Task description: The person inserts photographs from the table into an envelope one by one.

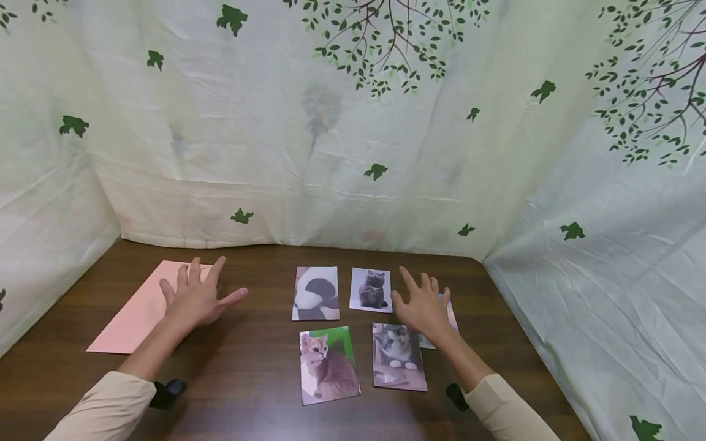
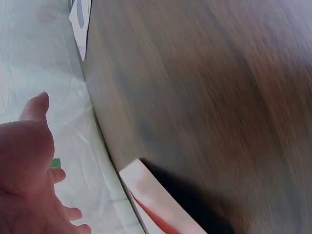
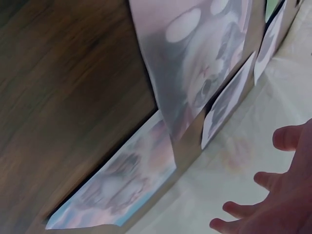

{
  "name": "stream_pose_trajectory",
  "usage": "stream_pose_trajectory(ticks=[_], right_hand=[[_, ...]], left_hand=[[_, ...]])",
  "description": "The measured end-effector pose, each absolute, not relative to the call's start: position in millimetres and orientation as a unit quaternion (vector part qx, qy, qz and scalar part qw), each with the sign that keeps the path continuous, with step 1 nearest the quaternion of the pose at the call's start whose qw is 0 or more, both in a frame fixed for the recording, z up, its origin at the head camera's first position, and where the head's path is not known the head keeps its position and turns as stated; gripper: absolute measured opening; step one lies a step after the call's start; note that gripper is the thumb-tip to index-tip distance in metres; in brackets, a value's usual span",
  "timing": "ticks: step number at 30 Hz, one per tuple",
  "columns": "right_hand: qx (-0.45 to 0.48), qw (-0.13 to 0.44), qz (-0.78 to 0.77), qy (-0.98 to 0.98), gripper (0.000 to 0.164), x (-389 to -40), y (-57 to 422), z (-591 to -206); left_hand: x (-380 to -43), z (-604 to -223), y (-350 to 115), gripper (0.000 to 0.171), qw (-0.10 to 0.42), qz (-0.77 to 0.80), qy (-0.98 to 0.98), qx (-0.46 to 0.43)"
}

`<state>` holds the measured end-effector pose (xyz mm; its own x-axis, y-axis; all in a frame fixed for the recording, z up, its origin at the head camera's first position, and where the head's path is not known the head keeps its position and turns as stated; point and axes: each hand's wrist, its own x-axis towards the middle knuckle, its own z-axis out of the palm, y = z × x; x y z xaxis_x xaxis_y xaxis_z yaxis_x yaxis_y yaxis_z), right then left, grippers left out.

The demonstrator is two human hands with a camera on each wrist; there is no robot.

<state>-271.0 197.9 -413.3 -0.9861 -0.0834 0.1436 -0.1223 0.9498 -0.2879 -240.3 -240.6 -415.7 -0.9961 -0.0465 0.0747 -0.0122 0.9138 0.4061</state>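
My left hand [image 1: 195, 297] is spread over the right edge of a flat pink sheet [image 1: 132, 318], holding nothing. The left wrist view shows a raised corner of the pink sheet [image 2: 156, 197]. My right hand [image 1: 426, 305], fingers apart and empty, is above the cat pictures at the right. It partly covers a picture with a blue edge [image 1: 451, 313], which a grey-and-white kitten picture [image 1: 398, 361] overlaps. Left of the hand lies a grey cat picture [image 1: 371, 290]. Farther left are a grey-and-white picture [image 1: 317, 294] and an orange cat picture [image 1: 329, 367] with a green background.
The pictures and sheet lie on a dark brown wooden table [image 1: 248, 367]. A pale cloth [image 1: 265, 153] printed with leaves and branches hangs behind it and along both sides. Dark straps [image 1: 167, 394] show at both wrists.
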Motion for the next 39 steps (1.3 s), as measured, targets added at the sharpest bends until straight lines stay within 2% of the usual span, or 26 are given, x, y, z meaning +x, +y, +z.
stream_pose_trajectory(ticks=[8,17,23,39], right_hand=[[0.066,0.059,0.169,-0.982,0.067,-270,183,-410],[0.089,0.080,0.186,-0.975,0.067,-269,165,-408],[0.108,0.078,0.219,-0.967,0.066,-268,150,-406],[0.153,0.044,0.323,-0.933,0.062,-263,115,-406]], left_hand=[[-239,-414,-263,0.101,0.043,-0.211,-0.976,0.018],[-237,-419,-295,0.099,0.065,-0.208,-0.975,0.043],[-233,-426,-317,0.104,0.068,-0.220,-0.971,0.064],[-221,-451,-348,0.104,0.050,-0.245,-0.965,0.080]])
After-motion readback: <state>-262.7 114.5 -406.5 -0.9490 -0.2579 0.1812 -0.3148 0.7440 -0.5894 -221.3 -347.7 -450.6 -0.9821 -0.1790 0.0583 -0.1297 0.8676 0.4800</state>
